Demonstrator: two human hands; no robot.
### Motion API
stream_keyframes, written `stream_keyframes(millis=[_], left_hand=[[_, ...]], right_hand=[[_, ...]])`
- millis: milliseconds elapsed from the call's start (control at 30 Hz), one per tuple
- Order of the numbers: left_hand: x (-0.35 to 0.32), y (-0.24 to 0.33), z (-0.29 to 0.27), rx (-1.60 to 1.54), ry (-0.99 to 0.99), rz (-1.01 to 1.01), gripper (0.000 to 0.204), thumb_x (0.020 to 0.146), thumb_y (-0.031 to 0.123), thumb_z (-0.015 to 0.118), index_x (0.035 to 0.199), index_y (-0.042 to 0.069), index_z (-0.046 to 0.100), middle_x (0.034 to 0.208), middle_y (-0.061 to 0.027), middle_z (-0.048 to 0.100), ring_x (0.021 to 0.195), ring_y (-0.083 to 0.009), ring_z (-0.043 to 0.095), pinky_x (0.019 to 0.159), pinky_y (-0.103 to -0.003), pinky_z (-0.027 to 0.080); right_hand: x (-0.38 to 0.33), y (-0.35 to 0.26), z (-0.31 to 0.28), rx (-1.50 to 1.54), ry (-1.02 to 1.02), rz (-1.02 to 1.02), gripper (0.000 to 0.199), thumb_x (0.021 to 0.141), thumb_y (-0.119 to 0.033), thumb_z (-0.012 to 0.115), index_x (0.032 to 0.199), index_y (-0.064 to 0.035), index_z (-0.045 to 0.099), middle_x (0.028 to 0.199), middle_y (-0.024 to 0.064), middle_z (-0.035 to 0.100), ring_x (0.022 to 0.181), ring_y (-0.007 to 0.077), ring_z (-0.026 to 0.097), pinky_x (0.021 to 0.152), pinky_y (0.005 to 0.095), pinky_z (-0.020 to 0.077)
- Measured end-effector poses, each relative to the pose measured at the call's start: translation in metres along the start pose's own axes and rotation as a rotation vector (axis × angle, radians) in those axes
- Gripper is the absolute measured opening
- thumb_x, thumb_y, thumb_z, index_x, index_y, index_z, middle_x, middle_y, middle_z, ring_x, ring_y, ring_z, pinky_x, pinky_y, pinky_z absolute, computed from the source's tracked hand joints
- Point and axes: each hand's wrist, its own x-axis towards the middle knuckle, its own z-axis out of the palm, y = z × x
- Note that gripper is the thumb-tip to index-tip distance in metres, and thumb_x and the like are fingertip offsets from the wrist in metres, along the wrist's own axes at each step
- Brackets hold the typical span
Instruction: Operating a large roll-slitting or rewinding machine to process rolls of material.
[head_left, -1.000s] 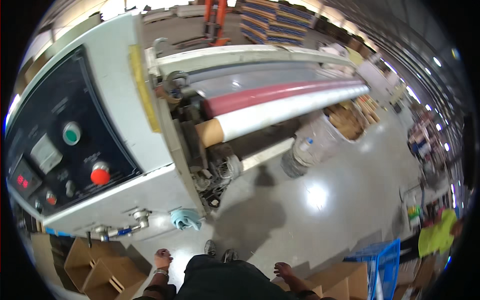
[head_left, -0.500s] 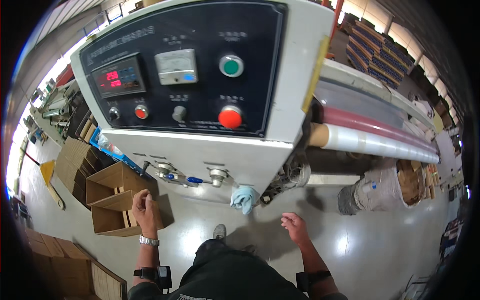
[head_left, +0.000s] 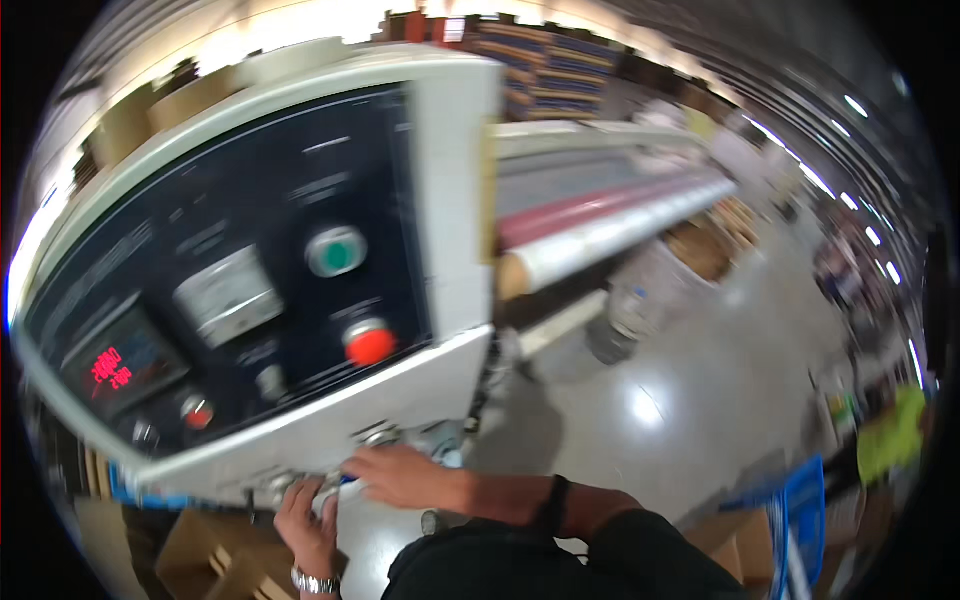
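Note:
A machine's dark control panel (head_left: 290, 300) fills the left of the view, with a green button (head_left: 337, 252), a red button (head_left: 370, 343), a meter (head_left: 230, 297) and a display with red digits (head_left: 112, 367). Below it, my right hand (head_left: 405, 477) reaches leftward, fingers closed over a small blue valve handle (head_left: 348, 479) that they mostly cover. My left hand (head_left: 307, 525), a metal watch above its wrist, is raised beside the left valve fitting (head_left: 280, 483), thumb and fingers apart. Another round fitting (head_left: 378, 435) sits just above my right hand. Motion blurs everything somewhat.
Rollers, one red (head_left: 600, 205) and one with white film (head_left: 620, 235), extend from the machine's right side. Cardboard boxes (head_left: 200, 550) stand below on the left. At lower right is a blue crate (head_left: 800, 520). A wrapped bundle (head_left: 640, 300) stands beneath the rollers.
Both hands have come up to the valves under the panel; the right crossed leftward from the open floor area. My view has swung to the right, and the panel appears larger.

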Motion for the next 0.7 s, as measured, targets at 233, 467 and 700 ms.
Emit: stream_keyframes(millis=[233,467,700], left_hand=[[0.013,0.017,0.006,0.012,-0.016,0.077,0.005,0.08,0.008,0.062,0.082,0.005,0.064,0.065,-0.0103,0.055,0.055,-0.0275,0.052,0.051,-0.034,0.042],[0.014,0.026,0.003,0.038,-0.009,-0.044,0.006,0.08,0.007,0.062,0.083,0.003,0.064,0.071,-0.011,0.06,0.06,-0.0251,0.057,0.055,-0.032,0.046],[0.018,0.037,-0.003,-0.02,-0.045,-0.086,0.006,0.081,0.005,0.06,0.083,0.0,0.062,0.076,-0.0133,0.062,0.066,-0.0265,0.059,0.062,-0.033,0.048]], right_hand=[[0.013,0.008,0.015,-0.118,-0.021,-0.037,0.024,0.075,-0.022,0.062,0.09,-0.0055,0.052,0.086,0.0099,0.05,0.074,0.028,0.059,0.064,0.0398,0.0476],[0.023,0.011,0.021,-0.087,-0.036,-0.06,0.025,0.075,-0.022,0.063,0.091,-0.0053,0.054,0.086,0.0105,0.052,0.077,0.0284,0.059,0.068,0.0396,0.0472],[0.027,0.006,0.012,-0.038,-0.07,-0.073,0.023,0.076,-0.022,0.062,0.09,-0.0044,0.055,0.085,0.011,0.054,0.08,0.0292,0.059,0.071,0.0395,0.0463]])
